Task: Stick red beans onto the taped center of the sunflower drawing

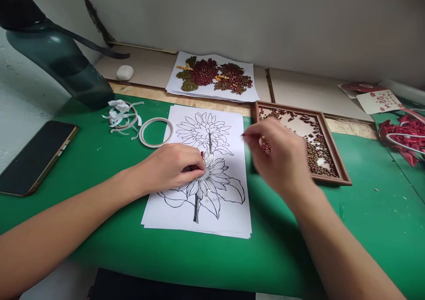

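White paper sheet printed with two black-outlined sunflowers lay, in the head view, near the middle of the smooth green counter, atop other sheets. The work looked barely begun: a few small red beans sat beside the lower flower's centre, while the visible pointed petals, rounded leaves and stems remained bare outlines. The left hand rested on the sheet, its thumb and fingers pinched at that centre; whether they gripped anything was hidden. The right hand hovered between sheet and tray, thumb and forefinger closed together, too blurred to tell what they held. The shallow brown-rimmed tray carried loose, glossy red and greenish beans. Behind, a white sheet thickly covered in pebbly red, green and yellow pieces appeared far more complete. A flat, pale tape ring touched the sunflower sheet's left edge, beside curled white paper strips.
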Action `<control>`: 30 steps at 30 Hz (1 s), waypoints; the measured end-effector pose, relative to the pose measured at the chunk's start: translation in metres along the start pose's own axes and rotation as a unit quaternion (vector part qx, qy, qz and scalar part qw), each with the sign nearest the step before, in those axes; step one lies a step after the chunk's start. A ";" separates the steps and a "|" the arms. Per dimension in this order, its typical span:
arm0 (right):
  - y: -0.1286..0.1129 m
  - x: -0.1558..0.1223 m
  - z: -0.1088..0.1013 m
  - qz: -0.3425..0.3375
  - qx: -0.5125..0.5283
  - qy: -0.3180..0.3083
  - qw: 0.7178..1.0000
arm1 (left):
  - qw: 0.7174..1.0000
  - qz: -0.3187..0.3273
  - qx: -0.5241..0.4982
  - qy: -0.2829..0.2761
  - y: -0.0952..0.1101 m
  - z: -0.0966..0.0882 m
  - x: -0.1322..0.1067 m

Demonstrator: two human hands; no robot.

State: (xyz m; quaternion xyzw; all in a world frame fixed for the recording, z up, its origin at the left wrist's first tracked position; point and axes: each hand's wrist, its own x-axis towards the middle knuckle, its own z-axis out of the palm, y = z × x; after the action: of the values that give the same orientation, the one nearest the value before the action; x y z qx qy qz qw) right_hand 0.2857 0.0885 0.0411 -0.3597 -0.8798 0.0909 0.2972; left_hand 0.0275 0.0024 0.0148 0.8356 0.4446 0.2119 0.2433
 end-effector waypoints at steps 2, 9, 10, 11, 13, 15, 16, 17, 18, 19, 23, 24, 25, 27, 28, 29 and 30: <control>-0.019 -0.006 0.017 -0.040 0.034 -0.081 0.995 | 1.000 -0.002 0.000 0.002 -0.001 0.000 0.001; -0.029 -0.016 0.036 -0.091 0.044 -0.149 0.984 | 0.999 0.003 0.049 0.020 -0.001 0.001 -0.002; -0.028 -0.016 0.036 -0.088 0.048 -0.147 0.984 | 0.998 0.004 0.065 0.020 0.000 0.000 -0.002; -0.027 -0.015 0.035 -0.085 0.050 -0.147 0.984 | 0.997 0.005 0.079 0.019 0.000 -0.001 -0.002; -0.026 -0.014 0.034 -0.077 0.054 -0.150 0.984 | 0.996 0.002 0.086 0.016 0.001 -0.003 -0.003; -0.025 -0.014 0.034 -0.069 0.054 -0.147 0.985 | 0.997 -0.002 0.076 0.012 0.001 -0.004 -0.003; -0.024 -0.014 0.034 -0.065 0.054 -0.143 0.986 | 0.997 -0.004 0.071 0.010 0.001 -0.004 -0.003; -0.024 -0.014 0.034 -0.061 0.053 -0.140 0.987 | 0.998 -0.005 0.068 0.008 0.001 -0.004 -0.003; -0.024 -0.014 0.034 -0.058 0.054 -0.138 0.987 | 0.998 -0.006 0.066 0.006 0.001 -0.004 -0.003; -0.024 -0.014 0.034 -0.055 0.055 -0.137 0.988 | 0.998 -0.005 0.065 0.005 0.001 -0.004 -0.003; -0.028 -0.014 0.034 -0.041 0.090 -0.148 0.984 | 0.998 -0.003 0.067 0.003 0.000 -0.004 -0.003; -0.029 -0.015 0.034 -0.038 0.104 -0.154 0.982 | 0.998 -0.001 0.070 0.004 0.000 -0.005 -0.003; -0.031 -0.015 0.034 -0.035 0.116 -0.161 0.979 | 0.997 0.002 0.075 0.005 0.000 -0.005 -0.003; -0.033 -0.016 0.034 -0.036 0.131 -0.175 0.975 | 0.996 0.011 0.092 0.006 0.000 -0.006 -0.002; -0.034 -0.016 0.034 -0.039 0.133 -0.181 0.974 | 0.994 0.018 0.105 0.006 0.000 -0.006 -0.002; -0.035 -0.017 0.034 -0.040 0.130 -0.188 0.973 | 0.992 0.027 0.119 0.007 0.001 -0.007 -0.002; -0.036 -0.017 0.034 -0.041 0.126 -0.194 0.972 | 0.990 0.036 0.134 0.009 0.001 -0.007 -0.002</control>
State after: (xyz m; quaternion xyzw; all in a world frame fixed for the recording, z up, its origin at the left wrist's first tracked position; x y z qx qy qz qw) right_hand 0.2545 0.0531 0.0193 -0.2589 -0.9159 0.2570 0.1676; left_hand 0.0231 0.0018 0.0207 0.8741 0.4408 0.1668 0.1174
